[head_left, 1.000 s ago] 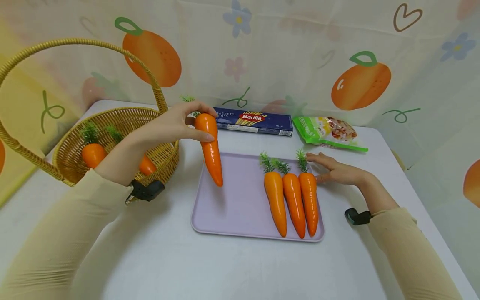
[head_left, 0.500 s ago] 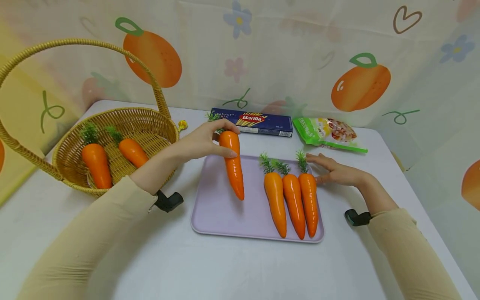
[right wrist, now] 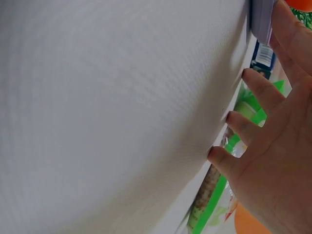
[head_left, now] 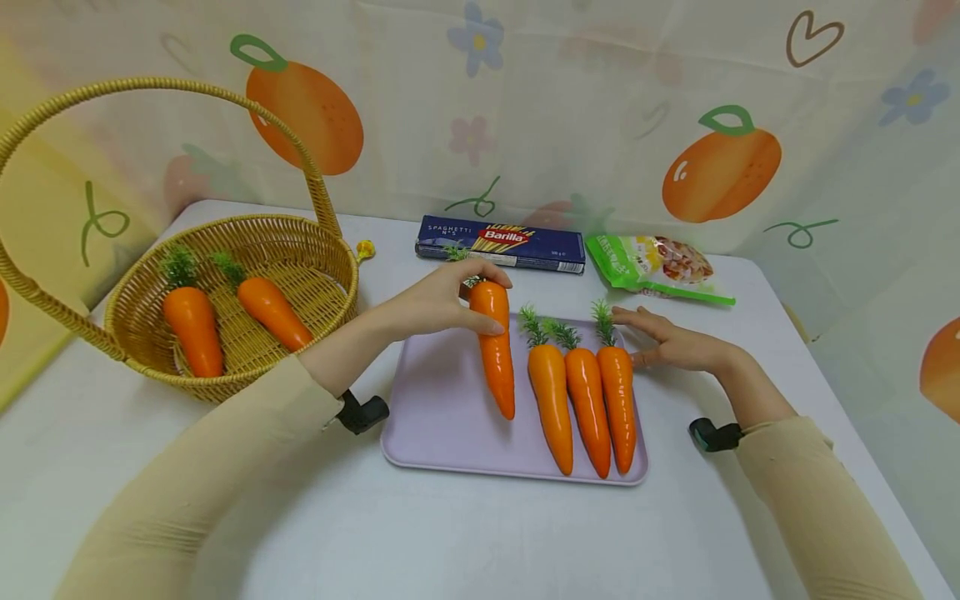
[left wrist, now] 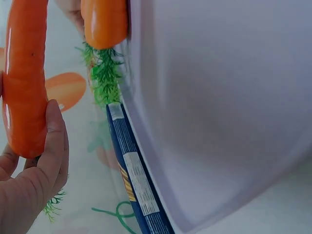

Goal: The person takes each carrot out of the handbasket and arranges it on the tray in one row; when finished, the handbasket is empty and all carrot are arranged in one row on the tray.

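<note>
In the head view my left hand [head_left: 442,302] pinches a toy carrot [head_left: 495,354] near its thick end, tip pointing down over the lilac tray [head_left: 442,417]. The left wrist view shows thumb and fingers on both sides of that carrot [left wrist: 27,83]; its green top pokes out behind the hand. Three more carrots [head_left: 587,408] lie side by side along the tray's right part, leafy ends away from me. My right hand [head_left: 675,342] rests at the tray's right edge, fingers spread, fingertips down at the table in the right wrist view.
A wicker basket [head_left: 337,321] with a tall handle stands at the left, two carrots [head_left: 191,329] inside. Behind the tray lie a blue spaghetti box [head_left: 502,242] and a green snack bag [head_left: 660,267]. A small yellow item [head_left: 365,249] sits beside the basket.
My left hand has carried its carrot rightward and lower, from beside the basket to over the tray near the row of carrots. The right hand has stayed in place.
</note>
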The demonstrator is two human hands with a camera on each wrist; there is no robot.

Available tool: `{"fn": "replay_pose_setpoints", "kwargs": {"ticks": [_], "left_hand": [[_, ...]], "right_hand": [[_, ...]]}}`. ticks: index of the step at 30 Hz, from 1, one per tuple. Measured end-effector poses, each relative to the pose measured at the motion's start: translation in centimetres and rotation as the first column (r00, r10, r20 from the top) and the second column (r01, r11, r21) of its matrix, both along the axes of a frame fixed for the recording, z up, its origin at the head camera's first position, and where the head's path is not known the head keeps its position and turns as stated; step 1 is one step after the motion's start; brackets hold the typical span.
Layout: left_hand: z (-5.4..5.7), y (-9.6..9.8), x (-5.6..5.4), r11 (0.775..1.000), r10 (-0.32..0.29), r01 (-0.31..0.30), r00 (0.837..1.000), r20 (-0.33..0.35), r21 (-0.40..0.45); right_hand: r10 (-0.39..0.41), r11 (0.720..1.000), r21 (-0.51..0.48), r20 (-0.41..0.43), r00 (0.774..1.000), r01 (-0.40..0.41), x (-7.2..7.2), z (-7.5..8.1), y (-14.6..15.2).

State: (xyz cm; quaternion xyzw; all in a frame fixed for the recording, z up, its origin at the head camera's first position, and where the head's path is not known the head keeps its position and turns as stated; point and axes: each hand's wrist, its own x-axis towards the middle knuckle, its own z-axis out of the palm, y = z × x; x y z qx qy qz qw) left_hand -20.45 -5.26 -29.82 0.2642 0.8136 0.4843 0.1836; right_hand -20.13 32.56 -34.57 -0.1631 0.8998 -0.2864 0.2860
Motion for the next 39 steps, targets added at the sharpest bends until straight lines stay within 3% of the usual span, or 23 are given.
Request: {"fn": "replay_pose_setpoints", "kwargs": {"ticks": [10, 19, 27, 39], "left_hand": [[-1.0, 1.8, 0.6, 0.997, -0.062, 0.064, 0.997, 0.034, -0.045], [-2.3, 2.9, 1.3, 0.99, -0.097, 0.097, 0.995, 0.005, -0.098], [-3.7, 3.7, 1.3, 0.972, -0.153, 0.144, 0.988, -0.032, -0.187], [-4.3, 3.7, 1.5, 0.963, -0.164, 0.16, 0.986, -0.002, -0.219]], "right_hand": [[-0.013, 1.0, 0.01, 0.01, 1.0, 0.013, 0.0, 0.1, 0.0], [-0.006, 1.0, 0.01, 0.004, 1.0, 0.006, -0.1, 0.1, 0.1], [-0.012, 1.0, 0.003, 0.013, 1.0, 0.012, 0.1, 0.2, 0.1], [-0.007, 1.0, -0.01, 0.01, 1.0, 0.007, 0.1, 0.0, 0.0]]}}
